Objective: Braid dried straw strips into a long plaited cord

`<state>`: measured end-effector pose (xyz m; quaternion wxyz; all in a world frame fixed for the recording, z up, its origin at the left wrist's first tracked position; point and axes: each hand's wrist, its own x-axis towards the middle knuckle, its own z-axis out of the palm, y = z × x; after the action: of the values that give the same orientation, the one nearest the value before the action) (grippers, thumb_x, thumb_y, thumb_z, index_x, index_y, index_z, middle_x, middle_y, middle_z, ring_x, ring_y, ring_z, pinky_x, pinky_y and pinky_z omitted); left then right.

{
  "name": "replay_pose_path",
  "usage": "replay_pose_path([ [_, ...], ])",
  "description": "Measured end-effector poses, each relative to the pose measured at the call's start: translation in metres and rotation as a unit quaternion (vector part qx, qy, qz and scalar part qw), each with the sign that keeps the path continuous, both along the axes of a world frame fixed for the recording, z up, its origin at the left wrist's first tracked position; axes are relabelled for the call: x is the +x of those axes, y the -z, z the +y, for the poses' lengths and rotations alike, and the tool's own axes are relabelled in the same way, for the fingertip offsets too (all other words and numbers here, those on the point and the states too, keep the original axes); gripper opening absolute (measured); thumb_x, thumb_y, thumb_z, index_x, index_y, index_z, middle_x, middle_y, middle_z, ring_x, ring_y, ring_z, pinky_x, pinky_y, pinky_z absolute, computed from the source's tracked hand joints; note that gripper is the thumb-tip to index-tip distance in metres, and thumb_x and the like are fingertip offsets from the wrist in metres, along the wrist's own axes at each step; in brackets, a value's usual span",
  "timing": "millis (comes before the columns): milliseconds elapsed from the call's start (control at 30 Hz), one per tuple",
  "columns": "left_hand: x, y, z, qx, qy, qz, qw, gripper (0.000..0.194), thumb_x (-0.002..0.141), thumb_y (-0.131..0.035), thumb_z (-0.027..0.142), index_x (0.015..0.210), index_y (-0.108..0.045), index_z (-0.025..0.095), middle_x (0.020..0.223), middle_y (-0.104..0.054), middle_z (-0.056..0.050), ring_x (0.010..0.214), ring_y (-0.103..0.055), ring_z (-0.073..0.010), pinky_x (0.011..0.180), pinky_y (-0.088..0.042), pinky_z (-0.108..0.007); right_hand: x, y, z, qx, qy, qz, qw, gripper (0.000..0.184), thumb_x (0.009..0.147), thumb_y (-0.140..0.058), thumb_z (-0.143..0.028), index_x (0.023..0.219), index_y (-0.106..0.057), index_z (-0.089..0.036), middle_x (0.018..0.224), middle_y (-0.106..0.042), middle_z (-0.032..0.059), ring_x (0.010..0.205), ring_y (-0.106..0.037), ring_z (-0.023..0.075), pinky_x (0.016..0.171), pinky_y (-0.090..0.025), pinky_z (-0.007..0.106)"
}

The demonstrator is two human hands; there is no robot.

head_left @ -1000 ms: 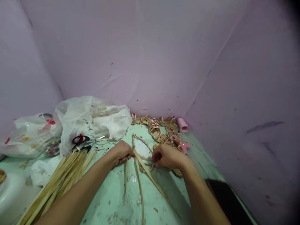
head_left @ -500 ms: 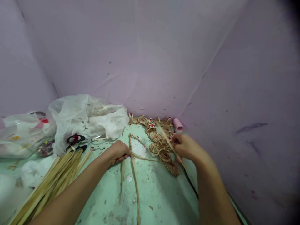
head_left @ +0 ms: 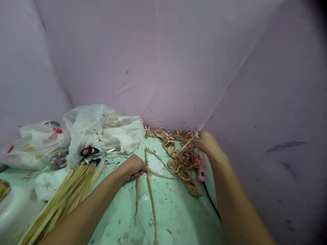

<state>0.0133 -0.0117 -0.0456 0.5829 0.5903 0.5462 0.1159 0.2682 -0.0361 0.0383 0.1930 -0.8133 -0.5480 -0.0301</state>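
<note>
My left hand (head_left: 134, 167) is closed in a pinch on a narrow braid of dried plant fibre (head_left: 155, 156). Loose strips (head_left: 153, 204) hang from the pinch toward me, and another runs right toward the coiled work. At the back right, my right hand (head_left: 208, 144) has its fingers curled by a pale fibre strip (head_left: 192, 137), which slants across them; the fingertips are partly hidden. A bit of pink shows beside those fingers. Below this hand a pink tool (head_left: 201, 173), perhaps a glue gun, lies with a red light lit and a black cord.
Coiled fibre pieces (head_left: 184, 173) with red and white beads lie along the wall. To the left are a bundle of flat dried strips (head_left: 61, 200), black-handled scissors (head_left: 89, 151), white plastic bags (head_left: 102, 129) and a white container (head_left: 12, 207). The green tabletop (head_left: 178, 217) carries scraps.
My right hand has moved up and back with the pale strip, uncovering the pink tool and covering the pink thread spool. My left hand keeps its pinch. The view has shifted slightly.
</note>
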Motion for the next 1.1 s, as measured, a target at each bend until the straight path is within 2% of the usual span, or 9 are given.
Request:
replay_pose_path([
  [67,0.000,-0.002,-0.001,-0.004,-0.002,-0.003,1.000,0.016,0.055,-0.050,0.016,0.041,-0.045,0.013,0.032,-0.037,0.004,0.026,-0.025,-0.0037,0.029,-0.014,-0.019,-0.014,0.002,-0.004,-0.034,0.010,-0.018,0.999,0.023,0.068,-0.048,-0.021,0.082,-0.065,-0.013,0.075,-0.063,0.0134,0.072,-0.057,0.0210,0.055,-0.033,0.025],
  [167,0.000,-0.005,-0.002,-0.008,0.000,-0.010,1.000,0.015,0.057,-0.050,0.015,0.042,-0.047,0.013,0.033,-0.038,0.004,0.025,-0.025,-0.0037,0.029,-0.014,-0.019,-0.045,0.005,-0.014,0.008,0.010,-0.024,1.000,0.032,0.066,-0.045,-0.013,0.092,-0.064,-0.012,0.086,-0.063,0.0137,0.081,-0.056,0.0213,0.062,-0.035,0.025],
  [233,-0.001,-0.004,-0.001,-0.010,0.003,-0.015,1.000,0.013,0.057,-0.050,0.015,0.044,-0.049,0.012,0.034,-0.038,0.005,0.025,-0.025,-0.0038,0.029,-0.014,-0.019,-0.065,0.008,-0.019,0.033,-0.034,0.019,0.999,0.034,0.067,-0.043,-0.012,0.095,-0.064,-0.014,0.088,-0.064,0.0106,0.080,-0.056,0.0185,0.063,-0.035,0.023],
  [333,-0.002,-0.001,0.000,-0.007,0.008,-0.019,1.000,0.014,0.057,-0.051,0.015,0.043,-0.048,0.012,0.033,-0.038,0.005,0.026,-0.025,-0.0038,0.029,-0.014,-0.019,-0.084,0.016,-0.020,-0.063,-0.151,0.111,0.980,0.024,0.068,-0.047,-0.019,0.082,-0.067,-0.017,0.076,-0.065,0.0050,0.068,-0.056,0.0147,0.057,-0.035,0.021],
  [400,-0.002,0.001,0.001,-0.004,0.009,-0.017,1.000,0.016,0.057,-0.051,0.016,0.042,-0.047,0.013,0.032,-0.037,0.005,0.025,-0.025,-0.0039,0.028,-0.013,-0.019,-0.083,0.022,-0.018,-0.080,-0.162,0.113,0.977,0.022,0.067,-0.050,-0.021,0.080,-0.068,-0.018,0.074,-0.066,0.0040,0.066,-0.056,0.0141,0.057,-0.034,0.021],
  [667,-0.001,0.001,0.001,-0.010,0.007,-0.015,1.000,0.016,0.058,-0.052,0.017,0.044,-0.047,0.012,0.033,-0.038,0.004,0.025,-0.026,-0.0040,0.029,-0.014,-0.019,-0.049,0.044,-0.008,-0.048,-0.016,0.063,0.997,0.029,0.071,-0.043,-0.020,0.087,-0.067,-0.015,0.078,-0.067,0.0078,0.068,-0.057,0.0165,0.057,-0.034,0.022],
  [800,0.000,-0.001,0.001,-0.012,0.004,-0.016,1.000,0.016,0.057,-0.052,0.016,0.043,-0.046,0.012,0.033,-0.038,0.004,0.025,-0.025,-0.0034,0.029,-0.013,-0.019,-0.056,0.050,-0.006,-0.072,-0.081,-0.004,0.994,0.036,0.071,-0.045,-0.017,0.102,-0.063,-0.026,0.089,-0.066,0.0049,0.078,-0.058,0.0170,0.064,-0.036,0.023],
  [933,0.000,-0.003,0.000,-0.013,0.004,-0.020,1.000,0.013,0.057,-0.049,0.014,0.044,-0.048,0.012,0.033,-0.038,0.004,0.025,-0.025,-0.0038,0.029,-0.014,-0.019,-0.073,0.060,-0.003,-0.105,-0.159,-0.081,0.978,0.035,0.070,-0.048,-0.016,0.098,-0.064,-0.028,0.097,-0.063,0.0057,0.087,-0.057,0.0181,0.069,-0.037,0.024],
  [1100,0.001,-0.009,-0.004,-0.018,-0.001,-0.008,1.000,0.017,0.057,-0.048,0.014,0.040,-0.044,0.013,0.030,-0.035,0.005,0.025,-0.024,-0.0038,0.029,-0.014,-0.019,-0.080,0.053,-0.004,-0.075,-0.156,-0.031,0.984,0.024,0.076,-0.047,-0.021,0.086,-0.068,-0.025,0.095,-0.063,0.0039,0.086,-0.056,0.0160,0.072,-0.037,0.023],
])
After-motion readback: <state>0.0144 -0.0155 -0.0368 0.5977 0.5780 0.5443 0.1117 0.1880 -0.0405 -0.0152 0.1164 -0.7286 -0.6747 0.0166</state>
